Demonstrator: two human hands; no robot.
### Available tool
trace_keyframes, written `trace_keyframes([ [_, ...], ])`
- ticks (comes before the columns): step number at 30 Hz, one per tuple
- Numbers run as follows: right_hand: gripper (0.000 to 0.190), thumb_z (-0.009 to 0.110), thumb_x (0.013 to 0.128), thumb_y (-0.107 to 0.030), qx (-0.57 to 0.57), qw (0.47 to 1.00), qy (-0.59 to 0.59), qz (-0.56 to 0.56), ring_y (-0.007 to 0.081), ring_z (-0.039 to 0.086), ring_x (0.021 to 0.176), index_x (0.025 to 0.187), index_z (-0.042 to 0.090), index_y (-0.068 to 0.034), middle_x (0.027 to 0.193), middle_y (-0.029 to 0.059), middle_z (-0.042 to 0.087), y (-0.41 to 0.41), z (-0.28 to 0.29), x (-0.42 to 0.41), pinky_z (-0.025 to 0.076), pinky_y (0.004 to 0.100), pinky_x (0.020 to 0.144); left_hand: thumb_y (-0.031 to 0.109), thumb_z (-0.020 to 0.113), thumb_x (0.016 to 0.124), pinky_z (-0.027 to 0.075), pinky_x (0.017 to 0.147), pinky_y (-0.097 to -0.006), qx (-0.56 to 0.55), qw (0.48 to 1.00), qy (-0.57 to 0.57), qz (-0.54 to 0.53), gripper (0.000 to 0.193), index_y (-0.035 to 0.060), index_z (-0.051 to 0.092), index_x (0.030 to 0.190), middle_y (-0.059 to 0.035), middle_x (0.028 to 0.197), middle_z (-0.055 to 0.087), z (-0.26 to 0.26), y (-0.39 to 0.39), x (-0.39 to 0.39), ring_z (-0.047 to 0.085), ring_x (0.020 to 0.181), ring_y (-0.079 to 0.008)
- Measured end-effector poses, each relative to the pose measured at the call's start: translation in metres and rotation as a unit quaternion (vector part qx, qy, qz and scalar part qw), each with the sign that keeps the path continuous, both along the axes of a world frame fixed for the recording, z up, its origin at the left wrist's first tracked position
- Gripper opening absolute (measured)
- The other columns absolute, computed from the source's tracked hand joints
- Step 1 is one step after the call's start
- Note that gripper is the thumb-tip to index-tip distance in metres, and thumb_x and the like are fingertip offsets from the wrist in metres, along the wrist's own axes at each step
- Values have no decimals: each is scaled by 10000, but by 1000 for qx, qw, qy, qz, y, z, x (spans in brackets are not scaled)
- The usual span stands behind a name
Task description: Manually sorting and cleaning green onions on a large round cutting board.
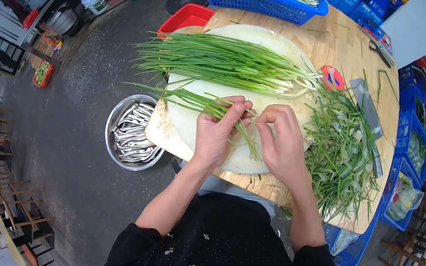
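Note:
My left hand [220, 128] holds a few thin green onions [197, 103] over a round white cutting board [181, 119], their pale ends towards the right. My right hand [282, 138] is at those pale ends, thumb and forefinger pinched together; whether a strand lies between them cannot be made out. Beyond both hands, a bunch of green onions [229, 61] lies across the board, white ends to the right. A heap of green trimmings [340, 154] is on the wooden table [263, 186] right of my right hand. A cleaver [366, 101] lies beside the heap.
A blue basket [268, 6] of green onions stands at the table's far edge, near a red tray [185, 18]. On the floor at left is a metal bowl [109, 145] of dark-and-white strips. Blue crates [406, 165] line the right side. A knife [381, 54] lies far right.

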State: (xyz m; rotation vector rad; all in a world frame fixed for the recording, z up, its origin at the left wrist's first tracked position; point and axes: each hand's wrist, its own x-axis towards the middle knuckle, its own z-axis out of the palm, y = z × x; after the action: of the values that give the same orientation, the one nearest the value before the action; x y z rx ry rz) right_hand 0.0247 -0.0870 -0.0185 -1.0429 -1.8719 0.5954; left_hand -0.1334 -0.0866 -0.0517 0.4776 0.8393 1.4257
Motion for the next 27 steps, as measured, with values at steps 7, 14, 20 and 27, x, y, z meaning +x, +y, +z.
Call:
trace_keyframes([
  [7,63,590,1002,-39,-163,963,206,54,234,558,1180,1055,571,-11,1177,100,533,-11,-11,17,447,359,1019,124,700,988,594,757,-260,15,1000,-4,22,287,-36,625,1214,-126,1081,718,-3,1,1,686,869,-143],
  [14,76,539,1048,-96,-269,826,477,133,248,518,1278,1095,575,-48,1208,67,532,-27,-23,34,460,391,1042,122,692,994,588,749,-241,8,999,8,33,271,-36,633,1205,-124,1073,720,0,0,2,687,855,-130],
  [20,145,535,1072,-177,-263,731,615,139,244,560,1209,1140,574,-55,1165,52,565,-36,-13,51,504,384,962,116,694,992,586,749,-240,7,999,-4,36,286,-56,620,1209,-129,1056,717,1,1,1,684,841,-131],
  [27,222,555,992,34,-130,933,273,-196,226,647,989,1196,632,-6,1033,97,703,-29,13,87,533,355,853,127,705,985,587,737,-220,15,1000,2,5,285,-20,618,1213,-102,1059,695,-2,0,-1,673,852,-117],
])
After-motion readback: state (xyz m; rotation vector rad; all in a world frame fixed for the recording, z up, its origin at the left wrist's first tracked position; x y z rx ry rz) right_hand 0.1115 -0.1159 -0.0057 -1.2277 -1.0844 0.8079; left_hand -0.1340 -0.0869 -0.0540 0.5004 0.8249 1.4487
